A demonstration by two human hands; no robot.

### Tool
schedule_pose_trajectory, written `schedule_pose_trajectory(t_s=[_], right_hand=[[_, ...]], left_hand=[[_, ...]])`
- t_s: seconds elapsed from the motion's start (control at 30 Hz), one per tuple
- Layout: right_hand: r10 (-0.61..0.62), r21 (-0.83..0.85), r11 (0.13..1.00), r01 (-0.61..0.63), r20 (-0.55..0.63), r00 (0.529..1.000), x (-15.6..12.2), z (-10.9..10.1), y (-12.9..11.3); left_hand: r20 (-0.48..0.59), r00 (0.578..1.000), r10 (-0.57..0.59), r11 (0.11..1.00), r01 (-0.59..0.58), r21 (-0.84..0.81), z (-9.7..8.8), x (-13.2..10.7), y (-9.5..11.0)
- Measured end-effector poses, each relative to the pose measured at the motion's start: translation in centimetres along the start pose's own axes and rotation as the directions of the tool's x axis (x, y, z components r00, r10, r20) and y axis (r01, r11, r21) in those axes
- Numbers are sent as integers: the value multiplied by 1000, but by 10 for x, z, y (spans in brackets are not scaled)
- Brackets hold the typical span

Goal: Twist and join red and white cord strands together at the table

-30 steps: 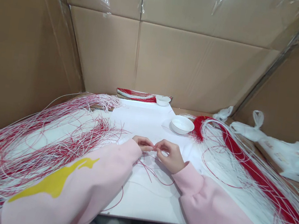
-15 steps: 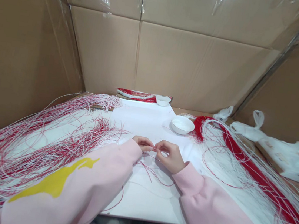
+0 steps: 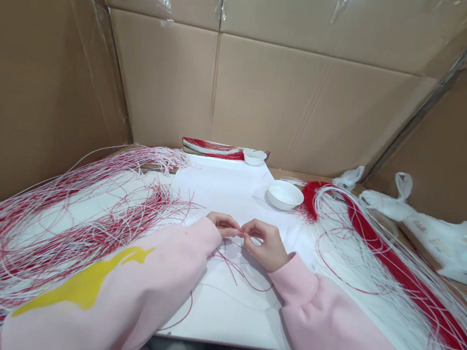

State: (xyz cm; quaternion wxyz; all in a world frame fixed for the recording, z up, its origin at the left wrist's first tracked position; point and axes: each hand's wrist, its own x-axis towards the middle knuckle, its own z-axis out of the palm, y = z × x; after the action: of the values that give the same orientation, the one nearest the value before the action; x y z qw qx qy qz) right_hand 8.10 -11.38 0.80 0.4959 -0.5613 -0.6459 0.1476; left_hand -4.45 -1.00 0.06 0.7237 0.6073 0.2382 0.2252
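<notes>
Around the workplace: cardboard walls (image 3: 305, 104), brown, on three sides, with clear film hanging at the top.

Desk (image 3: 222, 191): white surface, running from the near edge to the back wall.

Left heap of cords (image 3: 55, 218): red and white strands, loosely fanned over the left part of the desk and past its edge.

Right bundle of cords (image 3: 379, 255): dense red core with white strands looping over it, laid diagonally along the right side.

Plastic bags (image 3: 447, 242): white, crumpled, far right, beside the right bundle.

Sleeves (image 3: 324, 329): pink, both forearms lying over the near desk edge; yellow print on the left one.

Flat pack of cords (image 3: 213, 148): red and white, against the back wall.

Large bowl (image 3: 284, 195): white, shallow, just beside the head of the right bundle.

Small bowl (image 3: 254, 156): white, touching the flat pack.

Left hand (image 3: 222, 224) and right hand (image 3: 265, 243): fingertips meeting at desk centre; each grip pinched closed on the red strand (image 3: 245, 273).

Red strand: thin, its end between the two grips, the rest trailing in loose curves on the desk below the hands.
</notes>
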Motion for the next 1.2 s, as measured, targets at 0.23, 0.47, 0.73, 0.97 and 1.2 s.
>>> schedule_pose_trajectory(t_s=[0.23,0.47,0.73,0.97,1.2], right_hand=[[14,-4,1000,-14,13,1000,0,-1,-3],[14,-16,1000,-14,22,1000,0,-1,-2],[21,-8,1000,-21,14,1000,0,-1,-1],[32,-10,999,-31,26,999,0,-1,-1],[29,-14,999,-28,14,999,0,-1,-1]], left_hand=[[15,999,38,999,-38,20,-1,2,-3],[30,999,41,998,-43,39,-3,3,-6],[21,1000,19,1000,-20,9,-1,1,-2],[15,1000,23,1000,-23,2,-1,2,-2],[19,1000,14,1000,-14,-7,-1,1,0]])
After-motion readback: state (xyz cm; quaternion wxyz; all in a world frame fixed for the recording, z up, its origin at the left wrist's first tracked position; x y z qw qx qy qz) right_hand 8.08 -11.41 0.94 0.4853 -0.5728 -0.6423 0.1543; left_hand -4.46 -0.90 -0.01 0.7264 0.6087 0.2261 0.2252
